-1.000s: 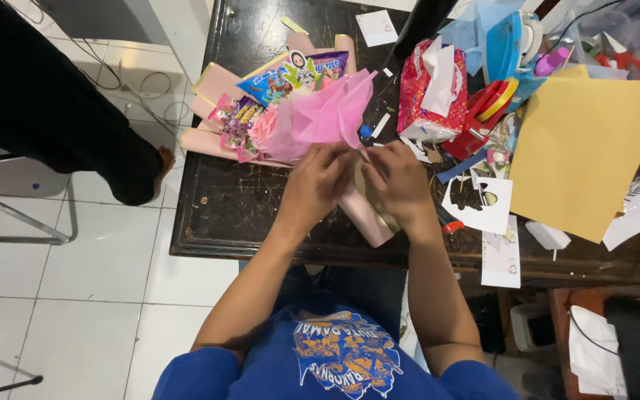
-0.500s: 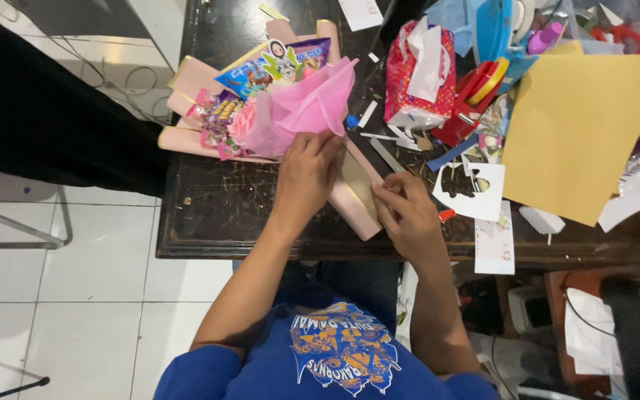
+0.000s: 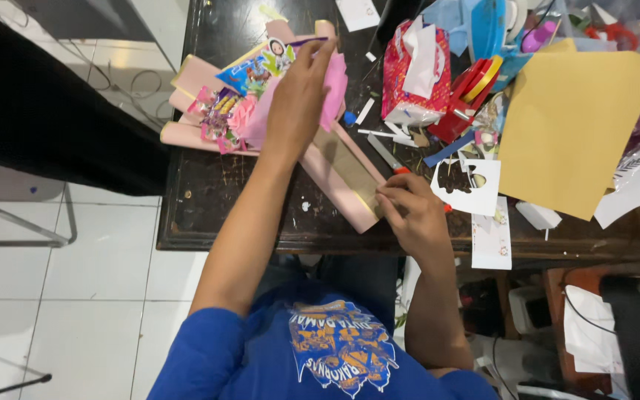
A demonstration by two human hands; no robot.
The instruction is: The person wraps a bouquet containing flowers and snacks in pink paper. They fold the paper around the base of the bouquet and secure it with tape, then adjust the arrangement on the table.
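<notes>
A pink paper-wrapped bouquet [image 3: 209,111] with colourful snack packets [image 3: 250,70] and pink tissue [image 3: 332,89] lies on the dark wooden table [image 3: 209,192]. My left hand [image 3: 298,96] reaches forward and rests flat on the pink tissue and the packets. My right hand [image 3: 409,211] pinches the near end of the bouquet's long pink and brown paper handle [image 3: 350,178] near the table's front edge.
A red tissue pack [image 3: 409,74], red tape dispenser [image 3: 472,85], a cutter [image 3: 387,155], a white cut-out sheet [image 3: 468,181] and a large tan paper sheet [image 3: 572,118] crowd the right side. A chair frame [image 3: 24,222] stands on the tiled floor at left.
My left hand has moved forward from the handle up onto the pink tissue and packets. My right hand stays at the handle's near end. The view shifted closer.
</notes>
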